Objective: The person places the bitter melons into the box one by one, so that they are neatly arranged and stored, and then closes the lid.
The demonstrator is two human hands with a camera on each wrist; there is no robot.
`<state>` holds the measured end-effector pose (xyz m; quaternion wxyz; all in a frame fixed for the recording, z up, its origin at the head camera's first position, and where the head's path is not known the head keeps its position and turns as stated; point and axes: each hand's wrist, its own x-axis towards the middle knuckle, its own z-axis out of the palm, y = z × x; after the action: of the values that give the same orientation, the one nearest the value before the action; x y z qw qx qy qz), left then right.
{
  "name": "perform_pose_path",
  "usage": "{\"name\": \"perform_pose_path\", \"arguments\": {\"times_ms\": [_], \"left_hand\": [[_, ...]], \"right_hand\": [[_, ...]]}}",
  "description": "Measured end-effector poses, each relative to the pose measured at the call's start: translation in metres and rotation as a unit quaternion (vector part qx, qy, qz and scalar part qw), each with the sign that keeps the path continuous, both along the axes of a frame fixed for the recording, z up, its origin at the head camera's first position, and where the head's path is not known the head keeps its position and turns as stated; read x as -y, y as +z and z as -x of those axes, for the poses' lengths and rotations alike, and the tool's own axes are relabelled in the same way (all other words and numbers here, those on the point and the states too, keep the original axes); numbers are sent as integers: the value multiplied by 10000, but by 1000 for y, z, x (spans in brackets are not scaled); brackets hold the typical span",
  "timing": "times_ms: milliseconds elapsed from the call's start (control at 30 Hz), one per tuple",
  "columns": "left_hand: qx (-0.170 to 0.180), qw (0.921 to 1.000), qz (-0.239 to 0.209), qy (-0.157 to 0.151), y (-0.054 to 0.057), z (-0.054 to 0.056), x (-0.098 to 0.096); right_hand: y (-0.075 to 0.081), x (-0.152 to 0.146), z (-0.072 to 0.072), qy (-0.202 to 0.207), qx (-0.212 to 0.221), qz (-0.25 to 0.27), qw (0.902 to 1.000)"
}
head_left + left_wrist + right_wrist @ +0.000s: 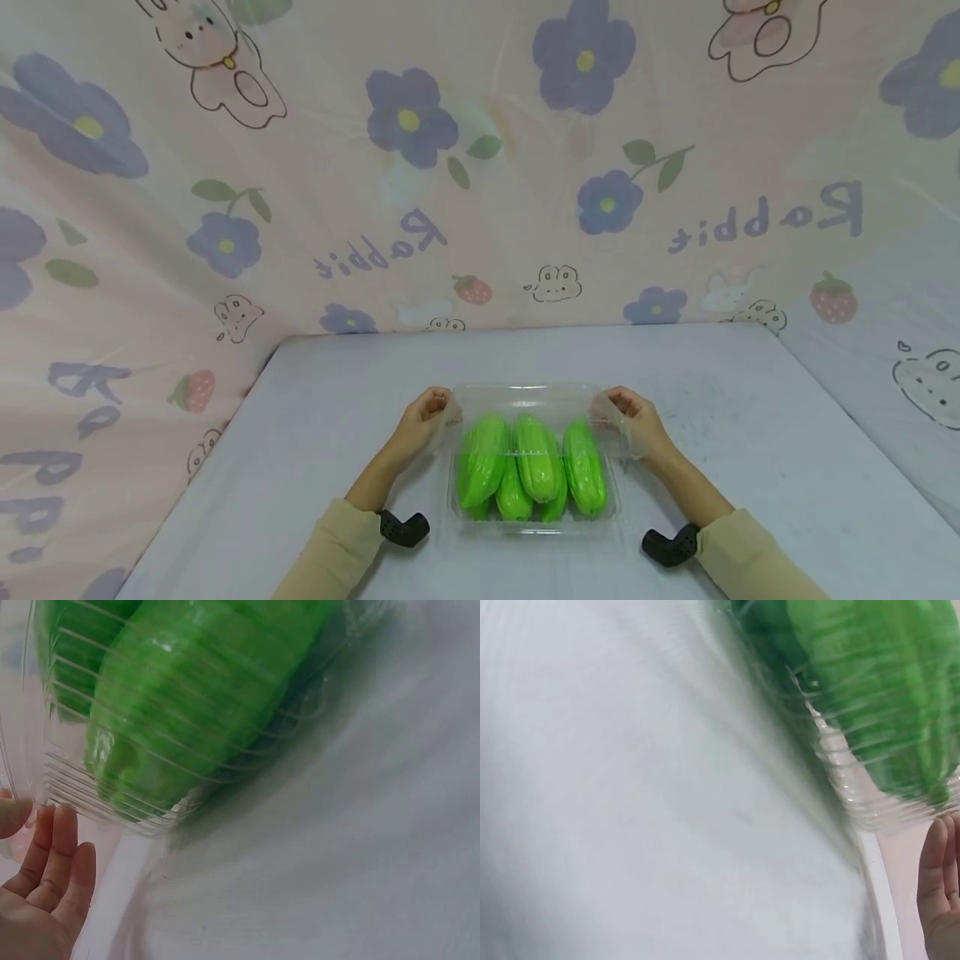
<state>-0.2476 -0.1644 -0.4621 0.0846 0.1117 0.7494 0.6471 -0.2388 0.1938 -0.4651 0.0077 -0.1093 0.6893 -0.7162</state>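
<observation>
A clear plastic clamshell box (pixel 534 528) stands on the table in front of me, holding several glossy bright green, cucumber-like vegetables (pixel 537 467). Its see-through lid (pixel 525 400) is tilted over the far part of the vegetables, and their near ends show below its edge. At the lid's left corner my left hand (pixel 417 423) pinches the rim between thumb and fingertips; the left wrist view shows these fingers (pixel 63 832) against the ribbed plastic. My right hand (pixel 643 423) pinches the opposite corner. In the right wrist view its fingers (pixel 934 862) touch the box, with the thumb hidden.
A white-covered table (pixel 337 375) surrounds the box. Behind and at both sides hangs a pink curtain (pixel 510 208) printed with flowers and rabbits. Black curved pieces (pixel 405 529) sit at both wrists, beside beige sleeves (pixel 337 542).
</observation>
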Motion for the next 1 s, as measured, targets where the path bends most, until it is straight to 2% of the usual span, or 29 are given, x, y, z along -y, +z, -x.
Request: {"name": "perform_pose_path", "arguments": {"times_ms": [200,467,667,833,1000], "left_hand": [[170,9998,-35,45,1,-1,1],[584,9976,-130,359,7,2,-4],[608,9975,-129,325,8,0,-4],[586,9974,-45,423,7,-2,-3],[582,9971,-38,483,5,-2,-3]], "right_hand": [[2,2,-2,-15,79,-166,9998],[8,5,-4,-48,170,-49,9998],[8,5,-4,-104,199,-287,9993],[11,4,-4,-122,187,-197,9996],[12,3,-4,-283,582,-590,9962]]}}
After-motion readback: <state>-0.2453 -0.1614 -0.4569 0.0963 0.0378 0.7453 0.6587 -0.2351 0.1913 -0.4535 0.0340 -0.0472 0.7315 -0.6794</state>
